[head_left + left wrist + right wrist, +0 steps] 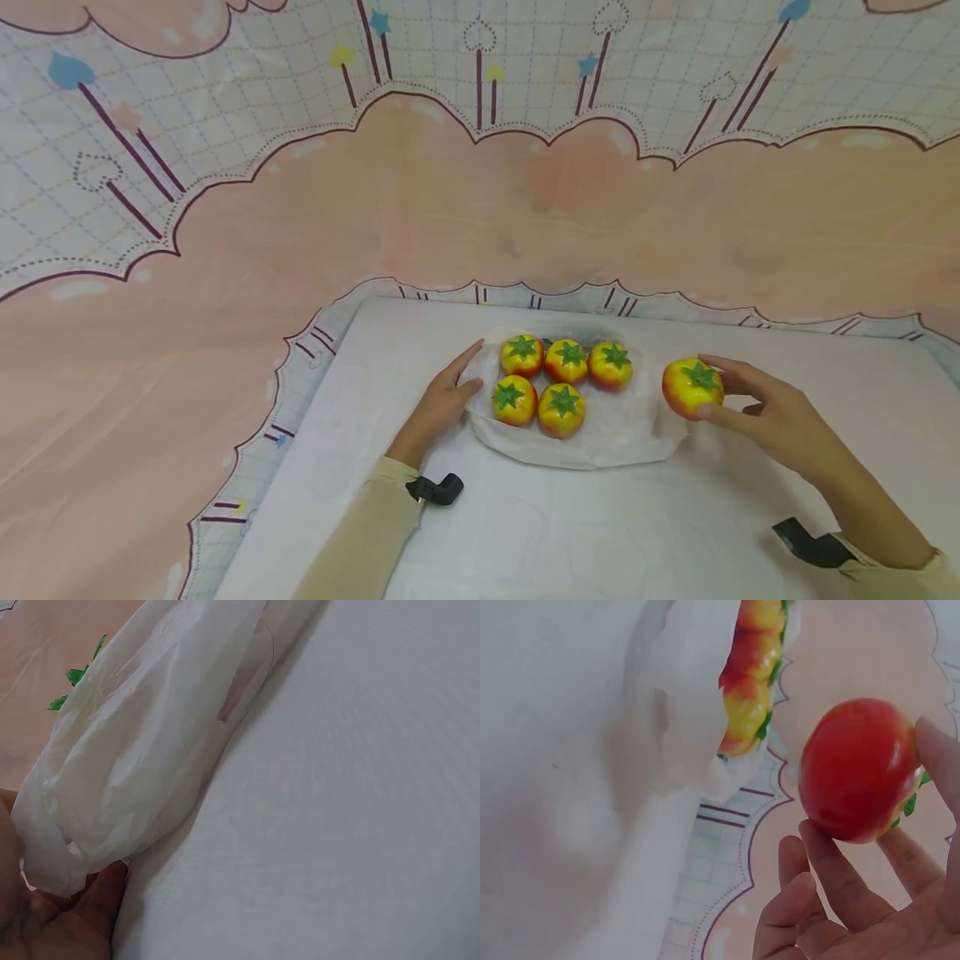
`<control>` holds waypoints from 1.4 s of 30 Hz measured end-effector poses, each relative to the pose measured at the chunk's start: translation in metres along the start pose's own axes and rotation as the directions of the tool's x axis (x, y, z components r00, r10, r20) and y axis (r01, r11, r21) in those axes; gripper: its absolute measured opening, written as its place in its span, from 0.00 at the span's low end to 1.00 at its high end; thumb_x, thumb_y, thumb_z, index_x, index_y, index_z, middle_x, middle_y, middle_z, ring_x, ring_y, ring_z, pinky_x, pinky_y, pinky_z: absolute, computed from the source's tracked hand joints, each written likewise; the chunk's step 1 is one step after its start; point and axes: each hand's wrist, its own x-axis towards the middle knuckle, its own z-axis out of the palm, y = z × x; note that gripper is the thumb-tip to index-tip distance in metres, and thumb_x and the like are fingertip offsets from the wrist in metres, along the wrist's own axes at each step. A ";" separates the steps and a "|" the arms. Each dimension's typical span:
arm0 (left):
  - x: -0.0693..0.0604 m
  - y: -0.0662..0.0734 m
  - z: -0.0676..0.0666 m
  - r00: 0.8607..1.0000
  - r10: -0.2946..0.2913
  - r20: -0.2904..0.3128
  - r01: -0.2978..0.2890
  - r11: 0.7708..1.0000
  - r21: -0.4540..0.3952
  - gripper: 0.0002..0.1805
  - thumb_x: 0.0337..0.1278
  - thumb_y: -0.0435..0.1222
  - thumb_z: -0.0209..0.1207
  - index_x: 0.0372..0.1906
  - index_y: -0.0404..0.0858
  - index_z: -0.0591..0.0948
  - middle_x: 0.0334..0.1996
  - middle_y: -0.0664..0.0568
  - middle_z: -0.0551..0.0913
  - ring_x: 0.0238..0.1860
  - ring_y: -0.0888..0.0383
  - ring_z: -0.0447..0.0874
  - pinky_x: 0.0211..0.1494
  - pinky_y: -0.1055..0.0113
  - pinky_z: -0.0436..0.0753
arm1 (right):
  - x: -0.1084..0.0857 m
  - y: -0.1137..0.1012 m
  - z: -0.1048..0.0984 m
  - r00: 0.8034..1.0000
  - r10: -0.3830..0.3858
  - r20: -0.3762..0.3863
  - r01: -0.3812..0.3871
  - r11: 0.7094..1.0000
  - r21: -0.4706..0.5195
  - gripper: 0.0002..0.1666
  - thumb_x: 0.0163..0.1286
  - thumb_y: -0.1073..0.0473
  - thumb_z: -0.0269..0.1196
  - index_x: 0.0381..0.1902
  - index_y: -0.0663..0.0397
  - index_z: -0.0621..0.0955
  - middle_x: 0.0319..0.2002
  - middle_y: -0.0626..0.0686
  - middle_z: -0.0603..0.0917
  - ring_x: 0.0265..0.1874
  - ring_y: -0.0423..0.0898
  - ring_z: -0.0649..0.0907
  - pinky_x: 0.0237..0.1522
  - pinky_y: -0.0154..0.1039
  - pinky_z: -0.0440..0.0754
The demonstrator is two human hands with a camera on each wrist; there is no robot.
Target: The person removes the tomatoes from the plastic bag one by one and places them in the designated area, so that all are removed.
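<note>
Five yellow-red tomato-like fruits with green star tops, one of them a front fruit (pixel 561 410), lie in a white bag (pixel 600 450) on the table. At the bag's left edge my left hand (pixel 442 404) touches the plastic, its fingers extended; in the left wrist view the hand (pixel 71 922) is partly hidden beside the bag (pixel 142 750). My right hand (pixel 780 421) holds another fruit (pixel 686 387) between thumb and fingers, to the right of the bag. The right wrist view shows that fruit's red underside (pixel 859 769) and the hand (pixel 870 907) around it.
The white table (pixel 525 533) extends around the bag. A curtain (pixel 450 217) with a pink cloud and candle-like pattern hangs behind and to the left. Dark straps with small devices sit on both wrists, over beige sleeves (pixel 367 525).
</note>
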 end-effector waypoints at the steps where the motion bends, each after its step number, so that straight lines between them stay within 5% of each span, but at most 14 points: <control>1: 0.001 0.000 0.000 1.000 0.002 0.000 -0.002 1.000 0.002 0.33 0.73 0.41 0.54 0.74 0.77 0.63 0.80 0.65 0.58 0.83 0.55 0.50 0.84 0.47 0.53 | 0.000 0.000 -0.001 1.000 -0.002 -0.006 0.002 1.000 0.001 0.43 0.69 0.41 0.67 0.78 0.41 0.66 0.65 0.65 0.78 0.61 0.62 0.76 0.42 0.21 0.76; 7: 0.002 -0.002 -0.001 1.000 0.015 -0.003 -0.015 1.000 0.004 0.33 0.73 0.40 0.54 0.74 0.75 0.63 0.80 0.65 0.59 0.83 0.56 0.50 0.84 0.48 0.53 | 0.005 0.002 -0.003 1.000 -0.003 -0.012 0.003 1.000 0.009 0.44 0.69 0.42 0.67 0.78 0.42 0.65 0.65 0.67 0.77 0.61 0.64 0.76 0.44 0.27 0.79; 12: 0.002 -0.004 0.000 1.000 0.009 0.001 -0.009 1.000 0.009 0.33 0.73 0.40 0.53 0.75 0.75 0.63 0.80 0.65 0.58 0.83 0.55 0.50 0.84 0.47 0.53 | 0.008 0.006 -0.003 1.000 0.030 -0.002 -0.030 0.999 0.026 0.46 0.70 0.41 0.66 0.80 0.42 0.62 0.67 0.68 0.74 0.62 0.68 0.74 0.50 0.54 0.87; 17: 0.002 -0.004 0.001 1.000 0.008 0.004 -0.008 1.000 -0.001 0.33 0.73 0.40 0.53 0.74 0.75 0.62 0.80 0.66 0.58 0.83 0.56 0.50 0.84 0.47 0.52 | 0.010 0.012 -0.004 0.998 0.063 0.011 -0.063 0.996 0.061 0.47 0.71 0.40 0.65 0.81 0.41 0.60 0.69 0.70 0.71 0.65 0.70 0.71 0.54 0.74 0.79; 42: 0.002 -0.002 0.000 1.000 0.006 0.007 -0.005 1.000 -0.018 0.33 0.74 0.39 0.53 0.74 0.75 0.63 0.80 0.66 0.58 0.83 0.56 0.50 0.84 0.49 0.52 | 0.013 0.030 -0.008 0.992 0.125 0.018 -0.126 0.984 0.125 0.49 0.72 0.40 0.64 0.83 0.40 0.55 0.72 0.72 0.67 0.69 0.72 0.66 0.56 0.81 0.70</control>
